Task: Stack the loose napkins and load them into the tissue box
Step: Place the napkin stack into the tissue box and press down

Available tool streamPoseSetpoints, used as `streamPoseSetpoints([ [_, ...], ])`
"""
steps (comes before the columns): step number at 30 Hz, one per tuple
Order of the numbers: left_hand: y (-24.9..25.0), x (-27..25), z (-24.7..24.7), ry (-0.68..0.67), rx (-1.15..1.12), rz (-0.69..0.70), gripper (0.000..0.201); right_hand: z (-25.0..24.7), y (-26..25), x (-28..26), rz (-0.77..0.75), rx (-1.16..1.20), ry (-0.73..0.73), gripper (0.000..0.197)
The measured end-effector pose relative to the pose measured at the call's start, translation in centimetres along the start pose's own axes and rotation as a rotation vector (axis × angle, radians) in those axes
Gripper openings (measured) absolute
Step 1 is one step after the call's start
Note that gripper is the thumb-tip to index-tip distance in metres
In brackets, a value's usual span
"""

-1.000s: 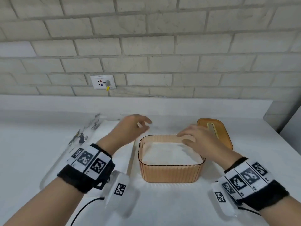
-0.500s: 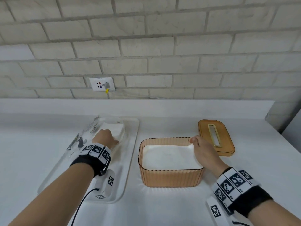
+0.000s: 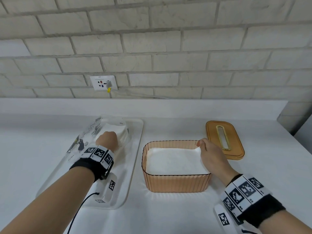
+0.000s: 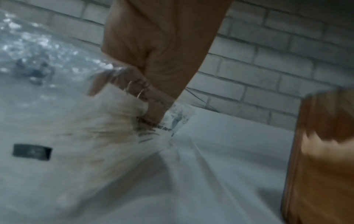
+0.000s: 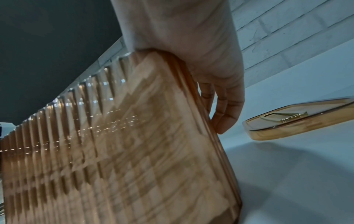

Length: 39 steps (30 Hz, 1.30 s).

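White napkins (image 3: pixel 173 162) lie flat in the ribbed amber box (image 3: pixel 177 183) at the counter's centre, just as half a second ago. The right hand (image 3: pixel 211 157) still grips the box's right wall, thumb inside at the far corner and fingers (image 5: pixel 226 115) outside. The left hand (image 3: pixel 107 141) has stayed on the tray (image 3: pixel 133 159), its fingers now closed round the napkin stack (image 3: pixel 119 132) inside crinkly clear wrap (image 4: pixel 38 53); the smooth slotted lid (image 3: pixel 224 140) lies flat beyond.

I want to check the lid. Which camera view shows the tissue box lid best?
The head view: the whole lid with its slot lies flat on the counter. The right wrist view shows it edge-on; the left wrist view does not show it.
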<state>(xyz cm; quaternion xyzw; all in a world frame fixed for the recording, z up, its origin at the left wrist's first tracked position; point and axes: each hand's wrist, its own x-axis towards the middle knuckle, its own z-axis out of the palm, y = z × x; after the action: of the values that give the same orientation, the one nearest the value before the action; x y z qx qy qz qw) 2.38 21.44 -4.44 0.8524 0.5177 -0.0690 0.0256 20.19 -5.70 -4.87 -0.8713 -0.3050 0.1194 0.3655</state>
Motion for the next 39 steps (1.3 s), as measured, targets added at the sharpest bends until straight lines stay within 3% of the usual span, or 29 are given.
streamPoseSetpoints([
  [5, 1.3, -0.1, 1.1, 0.05, 0.176, -0.013, 0.031, 0.0, -0.1, -0.1, -0.001, -0.02, -0.003, 0.031],
  [11, -0.3, -0.7, -1.1, 0.122, -0.031, -0.065, 0.026, -0.1, 0.1, 0.0, -0.009, -0.043, -0.014, 0.033],
  [15, -1.5, -3.4, -5.3, 0.376, -0.222, 0.07, 0.012, -1.1, -0.3, 0.4, -0.048, -0.119, -0.12, 0.031],
  [17, -1.2, -5.8, -7.3, 0.52, -0.248, 0.175, 0.008, -2.2, -1.8, 0.3, -0.149, -0.126, -0.062, 0.028],
  [19, -0.1, -8.5, -8.3, 0.673, -0.26, 0.298, 0.01, -3.1, -4.2, 0.1, -0.182, 0.063, -0.038, 0.031],
  [20, 0.6, -9.8, -8.5, 0.737, -0.267, 0.38, 0.009, -3.5, -5.6, 0.0, -0.11, 0.251, -0.08, 0.036],
  [23, 2.7, -12.9, -7.9, 0.834, -0.194, 0.648, 0.005, -4.7, -8.3, -0.1, 0.236, 0.852, -0.43, 0.054],
  [25, 3.8, -13.8, -7.0, 0.846, -0.103, 0.767, 0.017, -5.3, -8.8, -0.2, 0.31, 1.033, -0.613, 0.067],
  [26, 4.2, -14.1, -6.4, 0.865, -0.079, 0.813, 0.018, -5.6, -8.9, -0.4, 0.304, 1.064, -0.639, 0.065],
  [29, 4.8, -14.2, -4.7, 0.92, -0.106, 0.894, 0.019, -5.9, -8.8, -0.6, 0.174, 1.031, -0.543, 0.03],
  [32, 4.7, -13.9, -3.9, 0.876, -0.233, 0.922, 0.023, -6.3, -8.3, -0.7, 0.068, 0.962, -0.4, 0.048],
  [35, 4.2, -14.1, -3.9, 0.733, -0.627, 0.896, 0.054, -7.1, -8.0, -1.0, -0.064, 0.912, -0.336, 0.054],
  [39, 4.2, -13.3, -5.3, 0.493, -1.294, 0.642, 0.085, -7.7, -7.6, -1.4, -0.239, 0.853, -0.308, 0.049],
])
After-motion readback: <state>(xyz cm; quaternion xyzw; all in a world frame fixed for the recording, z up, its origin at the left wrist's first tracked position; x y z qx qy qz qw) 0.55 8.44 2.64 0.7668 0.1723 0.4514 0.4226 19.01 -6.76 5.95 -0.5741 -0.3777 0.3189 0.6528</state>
